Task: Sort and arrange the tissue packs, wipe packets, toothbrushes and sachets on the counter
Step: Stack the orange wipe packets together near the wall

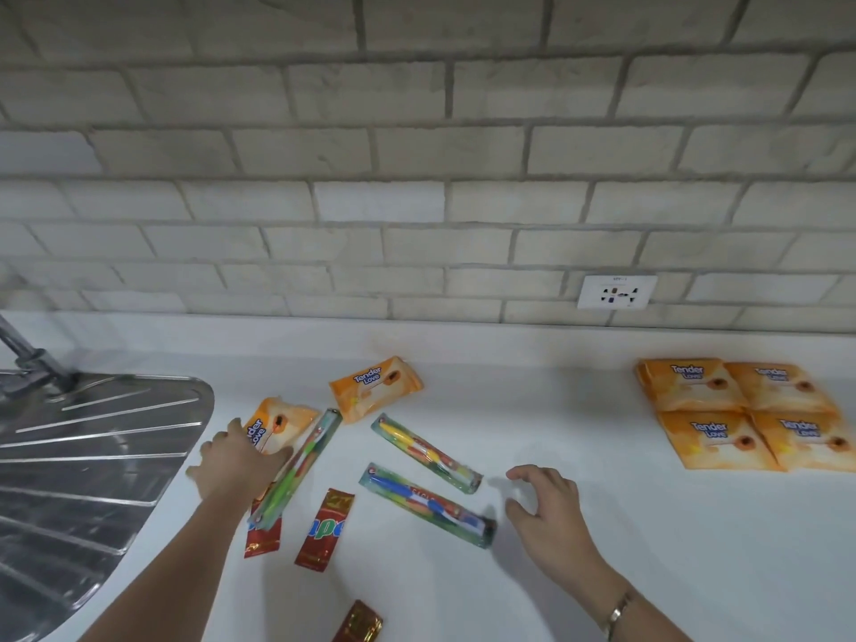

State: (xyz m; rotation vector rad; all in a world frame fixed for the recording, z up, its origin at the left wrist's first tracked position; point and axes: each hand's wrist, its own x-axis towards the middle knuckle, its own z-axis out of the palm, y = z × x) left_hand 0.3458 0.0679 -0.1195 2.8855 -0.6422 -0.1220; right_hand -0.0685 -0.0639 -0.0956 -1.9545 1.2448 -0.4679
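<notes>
My left hand (pixel 234 461) reaches over the near end of an orange wipe packet (pixel 282 426) beside the sink, fingers spread; whether it grips the packet I cannot tell. A green toothbrush pack (pixel 296 468) lies against that hand. A second orange packet (pixel 376 386) sits behind it. Two more toothbrush packs, a yellow one (pixel 426 452) and a blue one (pixel 428 505), lie in the middle. My right hand (pixel 544 500) hovers open just right of the blue one, holding nothing. Red sachets (pixel 325 528) (pixel 261 535) (pixel 357 623) lie near the front.
Several orange wipe packets (pixel 741 414) are laid in a neat block at the far right of the white counter (pixel 579 525). A steel sink drainboard (pixel 83 461) with a tap fills the left. A wall socket (pixel 617 292) sits in the brick backsplash.
</notes>
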